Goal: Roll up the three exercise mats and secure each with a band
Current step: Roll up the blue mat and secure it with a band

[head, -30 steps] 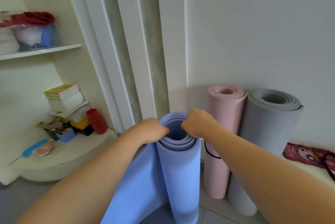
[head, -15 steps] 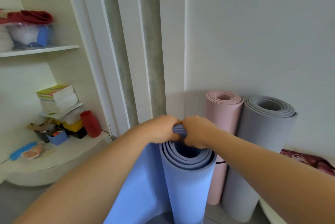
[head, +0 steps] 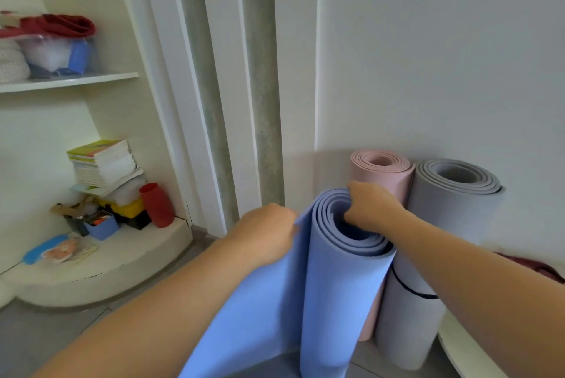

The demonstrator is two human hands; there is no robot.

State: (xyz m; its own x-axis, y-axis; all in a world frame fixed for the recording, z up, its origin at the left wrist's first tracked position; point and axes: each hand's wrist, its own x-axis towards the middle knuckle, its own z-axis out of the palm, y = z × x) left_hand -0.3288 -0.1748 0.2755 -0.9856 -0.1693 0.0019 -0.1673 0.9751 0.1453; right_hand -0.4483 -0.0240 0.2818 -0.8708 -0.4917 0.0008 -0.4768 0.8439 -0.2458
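We have the blue mat (head: 339, 292) standing on end on the floor (head: 46, 338), its long axis vertical and its open spiral end facing up toward us. Only part of it is rolled: a loose flap hangs off the roll's left side and runs down to the floor. Our right hand (head: 371, 209) is closed over the top rim, fingers hooked down inside the core and knuckles outside. Our left hand (head: 266, 234) is closed on the flap's upper edge just left of the roll (its fingertips are hidden behind the sheet). Right of the blue roll, the pink mat (head: 383, 172) and the grey mat (head: 452, 203) stand upright too, side by side and touching, leaning on the white wall (head: 428, 56), spiral ends up. A thin dark band (head: 409, 289) circles the grey roll about midway down. Whether the pink one has a band we cannot tell, since the blue roll covers its middle.
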